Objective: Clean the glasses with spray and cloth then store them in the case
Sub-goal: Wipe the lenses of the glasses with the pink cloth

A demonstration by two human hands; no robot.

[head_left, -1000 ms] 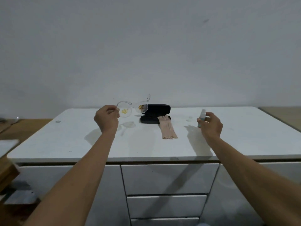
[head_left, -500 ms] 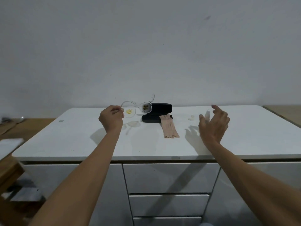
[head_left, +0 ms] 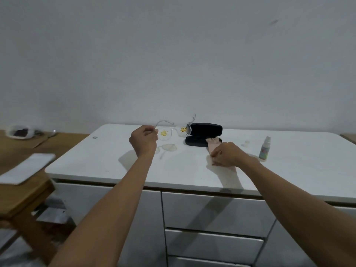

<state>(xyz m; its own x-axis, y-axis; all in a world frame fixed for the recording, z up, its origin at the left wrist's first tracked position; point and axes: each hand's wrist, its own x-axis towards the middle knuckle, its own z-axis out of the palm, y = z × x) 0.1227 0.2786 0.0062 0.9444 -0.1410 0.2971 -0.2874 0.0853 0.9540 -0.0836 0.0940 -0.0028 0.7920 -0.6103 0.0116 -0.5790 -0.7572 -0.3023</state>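
Holding the glasses [head_left: 174,129] above the cabinet top [head_left: 100,162], my left hand [head_left: 143,142] is raised clear of the surface with its fingers curled tight around the near temple arm. The left forearm runs straight up from the lower left, wrist level, knuckles turned toward me. The frame is clear, temples unfolded, and both lenses carry yellow specks. The glasses hang toward the far edge of the top, roughly mid-width, just left of the case [head_left: 204,134].

The case is black, open, and lies near the far edge. The cloth [head_left: 212,144] is a pale pink strip with its far end resting on the case's lower half.

My right hand [head_left: 226,154] lies palm down on the near part of the cloth, fingers bent and pinched onto the fabric against the surface. The right forearm comes in from the lower right at a shallow slant.

The spray bottle [head_left: 264,149] stands upright toward the right end of the top, apart from both hands, with nothing touching it.
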